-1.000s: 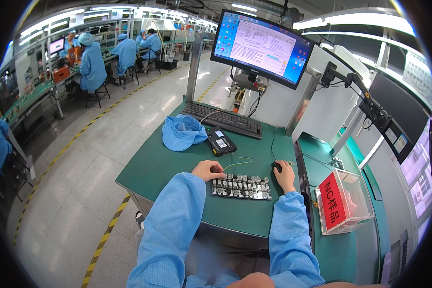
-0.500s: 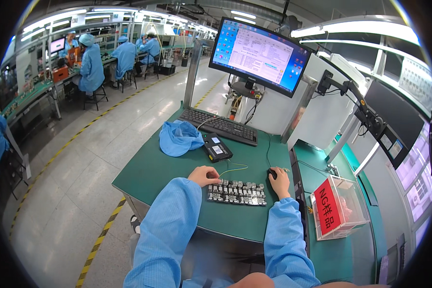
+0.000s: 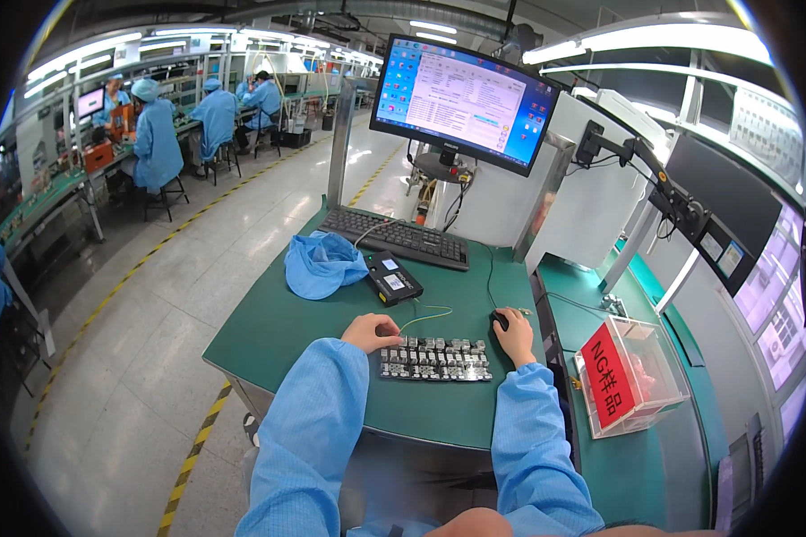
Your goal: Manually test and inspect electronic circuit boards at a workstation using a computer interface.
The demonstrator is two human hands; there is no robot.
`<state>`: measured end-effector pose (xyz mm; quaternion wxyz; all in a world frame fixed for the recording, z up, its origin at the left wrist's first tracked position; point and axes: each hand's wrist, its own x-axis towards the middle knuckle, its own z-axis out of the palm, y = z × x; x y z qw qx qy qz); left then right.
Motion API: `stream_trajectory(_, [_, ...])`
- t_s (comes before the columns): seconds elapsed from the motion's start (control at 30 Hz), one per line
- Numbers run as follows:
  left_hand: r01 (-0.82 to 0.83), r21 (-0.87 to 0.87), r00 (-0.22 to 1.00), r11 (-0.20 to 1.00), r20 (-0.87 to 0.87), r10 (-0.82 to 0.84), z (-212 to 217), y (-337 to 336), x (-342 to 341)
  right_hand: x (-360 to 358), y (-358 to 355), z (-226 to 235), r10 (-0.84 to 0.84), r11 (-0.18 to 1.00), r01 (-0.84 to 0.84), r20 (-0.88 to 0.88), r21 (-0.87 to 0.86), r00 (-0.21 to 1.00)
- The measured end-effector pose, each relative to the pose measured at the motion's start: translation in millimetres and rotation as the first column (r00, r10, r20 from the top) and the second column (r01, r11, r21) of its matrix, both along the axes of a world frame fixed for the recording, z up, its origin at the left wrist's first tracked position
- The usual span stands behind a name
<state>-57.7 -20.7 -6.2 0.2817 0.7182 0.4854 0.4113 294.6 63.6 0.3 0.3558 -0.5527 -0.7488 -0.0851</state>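
My left hand is closed in a pinch at the far left corner of a panel of small silver modules. A thin yellow-green cable runs from a black box with labels to those fingertips; its end is hidden by them. The panel lies flat on the green table, in rows of metal-topped units. To its right, my right hand rests over a black computer mouse, fingers curved round it. Blue sleeves cover both forearms.
Behind the box stand a black keyboard and a monitor on an arm. A blue cloth cap lies left of the box. A clear bin with a red label sits right. Co-workers sit at a far-left line.
The whole view has shifted slightly, so the table and things on it appear a little further left. Both hands keep their places at the panel and on the mouse.
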Motion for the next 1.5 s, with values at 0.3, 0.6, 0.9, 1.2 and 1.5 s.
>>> stream_trajectory(0.3, [0.012,-0.011,1.000,1.000,0.025,-0.012,2.0,1.8,-2.0,-1.6,4.1,-1.5,-0.007,1.000,0.007,0.007,-0.010,1.000])
stream_trajectory(0.6, [0.003,-0.003,1.000,1.000,0.020,-0.003,-1.4,2.6,-1.7,-2.9,-0.5,1.4,-0.011,0.999,0.011,0.001,-0.044,1.000])
stream_trajectory(0.9, [-0.002,0.006,0.999,1.000,0.039,0.002,-2.2,1.3,-0.8,-1.7,-1.4,0.3,-0.015,0.999,0.015,0.012,-0.049,1.000])
stream_trajectory(1.2, [-0.002,0.002,0.999,1.000,0.032,0.002,-1.6,2.4,-1.5,-3.1,-0.9,1.9,-0.022,0.997,0.023,0.018,-0.067,1.000])
stream_trajectory(1.5, [-0.003,0.020,1.000,1.000,0.024,0.003,-3.3,3.4,-1.6,-3.0,-0.8,1.7,-0.028,0.997,0.029,0.019,-0.069,0.999])
